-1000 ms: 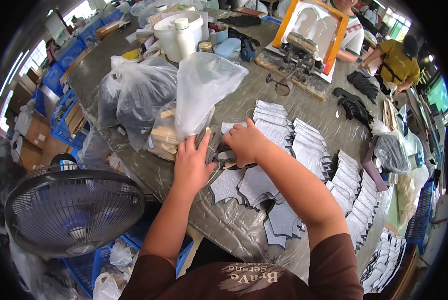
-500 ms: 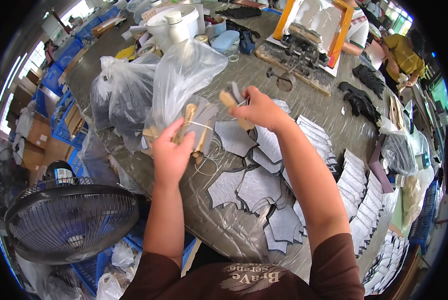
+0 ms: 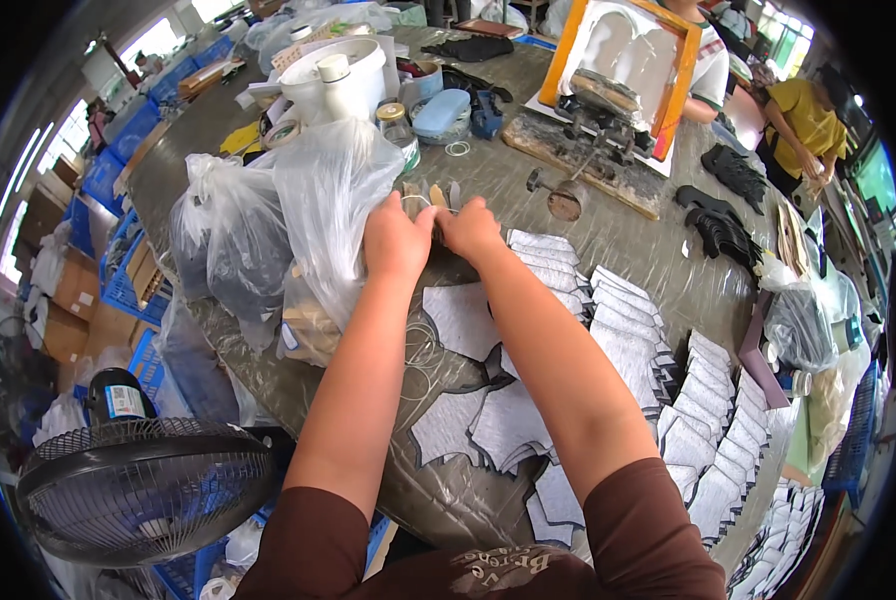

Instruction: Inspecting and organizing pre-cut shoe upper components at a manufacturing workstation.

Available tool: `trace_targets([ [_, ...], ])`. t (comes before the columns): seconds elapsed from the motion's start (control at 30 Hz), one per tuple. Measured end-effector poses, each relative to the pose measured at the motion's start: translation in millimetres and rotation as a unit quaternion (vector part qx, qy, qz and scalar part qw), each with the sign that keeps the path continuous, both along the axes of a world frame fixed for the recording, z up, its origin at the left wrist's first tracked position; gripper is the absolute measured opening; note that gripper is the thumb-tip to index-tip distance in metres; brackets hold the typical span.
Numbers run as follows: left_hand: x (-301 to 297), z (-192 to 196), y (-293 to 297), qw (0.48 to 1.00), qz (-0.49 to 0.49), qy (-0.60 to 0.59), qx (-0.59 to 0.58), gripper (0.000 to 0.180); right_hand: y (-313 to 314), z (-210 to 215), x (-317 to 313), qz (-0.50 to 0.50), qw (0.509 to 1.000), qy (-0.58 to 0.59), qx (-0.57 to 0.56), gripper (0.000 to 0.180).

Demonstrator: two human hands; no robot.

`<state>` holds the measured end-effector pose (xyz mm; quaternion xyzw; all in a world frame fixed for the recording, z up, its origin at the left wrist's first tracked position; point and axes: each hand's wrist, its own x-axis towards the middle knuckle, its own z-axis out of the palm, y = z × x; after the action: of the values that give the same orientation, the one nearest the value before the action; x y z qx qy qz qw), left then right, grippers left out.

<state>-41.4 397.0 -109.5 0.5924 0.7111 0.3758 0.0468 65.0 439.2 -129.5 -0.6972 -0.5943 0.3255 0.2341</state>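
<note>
Glossy tabletop [image 3: 513,198], slim tan and grey pieces [image 3: 437,197]

Both hands [image 3: 398,238] on thin tan-and-grey pieces [image 3: 437,197] beside a clear bag [image 3: 330,190]

Table [image 3: 438,492], 6 o'clock: glossy, creased film-like surface. Bundle [image 3: 437,197], 12 o'clock: matt tan and grey faces; material unclear. Panels [image 3: 511,415], 5 o'clock: matt cloth-like faces, slightly fuzzy. Bag [image 3: 338,165], 11 o'clock: thin translucent plastic, wrinkled, shiny. Bucket [image 3: 301,92], 11 o'clock: smooth white plastic. Jar [image 3: 396,130], 11 o'clock: clear, glossy glass. Frame [image 3: 560,55], 1 o'clock: smooth, wood-like. Fan [image 3: 148,495], 8 o'clock: thin wire grille, dark finish.
</note>
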Motion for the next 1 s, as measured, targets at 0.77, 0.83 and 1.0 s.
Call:
trace_targets([
  [0.77,-28.7,99.8,-159.0,0.855,-0.210,-0.440,0.175,0.008,-134.7,72.4,-52.7,0.268,0.907,0.244,0.217,0.058],
  [0.83,-14.8,110.3,-179.9,0.886,-0.231,-0.315,0.250,0.018,-142.1,82.0,-48.1,0.162,0.844,0.475,0.191,0.020],
  [1.0,-40.9,86.6,-255.8,0.943,-0.170,0.029,0.284,0.055,-194.2,139.3,9.4,0.128,0.767,0.628,0.029,0.031],
])
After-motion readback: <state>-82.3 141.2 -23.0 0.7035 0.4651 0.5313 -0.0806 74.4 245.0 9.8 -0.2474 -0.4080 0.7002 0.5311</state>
